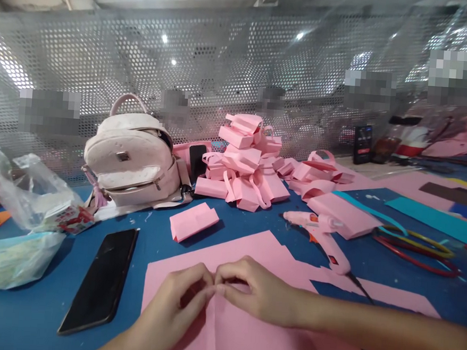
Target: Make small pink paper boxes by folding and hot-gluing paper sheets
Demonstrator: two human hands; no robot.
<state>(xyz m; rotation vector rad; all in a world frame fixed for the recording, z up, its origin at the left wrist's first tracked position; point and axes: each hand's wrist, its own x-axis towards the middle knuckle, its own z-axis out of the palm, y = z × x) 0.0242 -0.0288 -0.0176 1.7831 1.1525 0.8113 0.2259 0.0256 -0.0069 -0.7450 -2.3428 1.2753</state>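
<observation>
A large pink sheet lies in front of me, with a raised fold or edge running down its middle. My left hand is closed in a pinch on that fold. Right beside it, my right hand pinches the same spot, fingertips of both hands touching or nearly so. More pink sheets lie beneath. A small folded pink piece sits beyond my hands. To the right a pink glue gun rests on its side, its dark cord running toward my right forearm.
A heap of folded pink paper pieces stands at the back beside a pale backpack. On the left are a black phone and plastic bags. Coloured strips and loops lie at right on the blue table.
</observation>
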